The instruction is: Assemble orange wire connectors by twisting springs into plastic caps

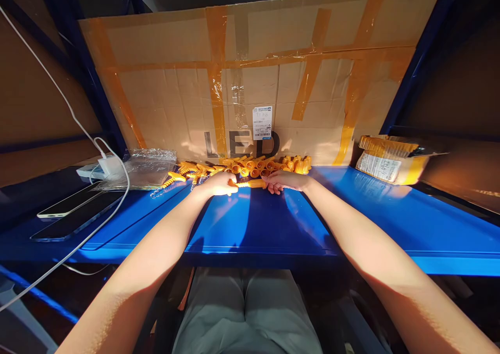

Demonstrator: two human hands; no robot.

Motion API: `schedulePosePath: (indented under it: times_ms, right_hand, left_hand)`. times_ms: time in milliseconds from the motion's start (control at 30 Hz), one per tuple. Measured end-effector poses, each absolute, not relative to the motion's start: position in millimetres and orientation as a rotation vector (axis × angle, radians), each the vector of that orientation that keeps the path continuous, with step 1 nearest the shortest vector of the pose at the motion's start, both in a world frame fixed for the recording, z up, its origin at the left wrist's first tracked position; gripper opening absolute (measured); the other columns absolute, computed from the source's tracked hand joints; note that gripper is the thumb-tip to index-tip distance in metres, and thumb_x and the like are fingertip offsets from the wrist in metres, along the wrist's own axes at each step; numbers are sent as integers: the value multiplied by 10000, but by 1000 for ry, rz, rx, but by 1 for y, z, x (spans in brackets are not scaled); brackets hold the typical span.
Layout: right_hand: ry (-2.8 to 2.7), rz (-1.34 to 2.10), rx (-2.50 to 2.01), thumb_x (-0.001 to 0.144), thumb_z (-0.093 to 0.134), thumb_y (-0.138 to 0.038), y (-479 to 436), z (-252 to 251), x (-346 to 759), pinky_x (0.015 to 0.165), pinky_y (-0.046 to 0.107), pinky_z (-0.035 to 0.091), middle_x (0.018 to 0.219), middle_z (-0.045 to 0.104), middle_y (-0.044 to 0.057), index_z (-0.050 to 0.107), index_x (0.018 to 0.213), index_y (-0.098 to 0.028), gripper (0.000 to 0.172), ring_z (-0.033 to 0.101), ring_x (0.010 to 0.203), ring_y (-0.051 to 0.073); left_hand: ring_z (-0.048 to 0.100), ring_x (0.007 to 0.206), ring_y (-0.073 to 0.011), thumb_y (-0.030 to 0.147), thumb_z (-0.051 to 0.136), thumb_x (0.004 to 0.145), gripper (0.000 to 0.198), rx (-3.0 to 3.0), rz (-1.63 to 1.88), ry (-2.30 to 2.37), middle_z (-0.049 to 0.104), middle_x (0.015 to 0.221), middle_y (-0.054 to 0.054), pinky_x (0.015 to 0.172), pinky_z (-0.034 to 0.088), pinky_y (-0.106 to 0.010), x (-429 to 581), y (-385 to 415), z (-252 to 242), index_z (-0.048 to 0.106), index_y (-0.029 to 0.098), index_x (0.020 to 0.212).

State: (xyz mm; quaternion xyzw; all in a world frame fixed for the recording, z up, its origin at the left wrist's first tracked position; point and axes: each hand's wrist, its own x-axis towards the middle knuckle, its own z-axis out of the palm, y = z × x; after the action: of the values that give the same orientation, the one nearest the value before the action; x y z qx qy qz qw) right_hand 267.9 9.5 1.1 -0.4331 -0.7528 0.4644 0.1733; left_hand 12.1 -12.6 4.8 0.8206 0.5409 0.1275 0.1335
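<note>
Over the blue shelf, a slim ribbed orange plastic piece (pixel 251 184) lies crosswise between my two hands. My left hand (pixel 222 184) is closed, with thumb and fingers pinching its left end. At its right end, my right hand (pixel 284 180) has curled fingers closed around it, which partly hide that end. Just behind the hands is a stack of orange hollow tubes (pixel 254 173), several with round open ends facing me. Left of it lies a loose heap of orange pieces (pixel 191 169), some with coiled shapes and clear parts too small to make out.
Two phones (pixel 74 200) lie on the shelf (pixel 390 218) at left, by a white charger (pixel 110 165) with a trailing cable. Clear plastic bags (pixel 150 166) lie beside them. A torn cardboard box (pixel 385 161) stands at right. A taped cardboard sheet (pixel 167 99) closes the back.
</note>
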Motion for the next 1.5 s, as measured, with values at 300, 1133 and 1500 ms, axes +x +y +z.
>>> schedulePosePath:
  times_ms: [300, 1133, 1500]
  right_hand:
    - [-2120, 1355, -1234, 989, 440, -595, 11, 0, 269, 420, 204, 345, 570, 608, 31, 615, 751, -151, 533, 503, 457, 76]
    - [-2111, 1384, -1226, 1027, 470, -375, 9, 0, 269, 518, 248, 335, 529, 606, 37, 630, 704, -108, 449, 473, 471, 94]
    - [-2080, 1417, -1192, 926, 576, -588, 15, -4, 271, 477, 219, 371, 604, 651, 41, 625, 742, -141, 485, 518, 494, 92]
  left_hand:
    - [712, 702, -204, 265, 583, 694, 117, 2351, 414, 1564, 714, 664, 16, 596, 441, -269, 12, -12, 4, 618, 211, 792]
    - [699, 691, -198, 260, 585, 680, 122, 2442, 394, 1604, 729, 690, 11, 585, 427, -275, 14, -13, 6, 646, 211, 773]
    - [641, 647, -200, 345, 647, 703, 139, 2437, 444, 1556, 688, 620, 6, 554, 365, -290, 15, -14, 8, 627, 211, 733]
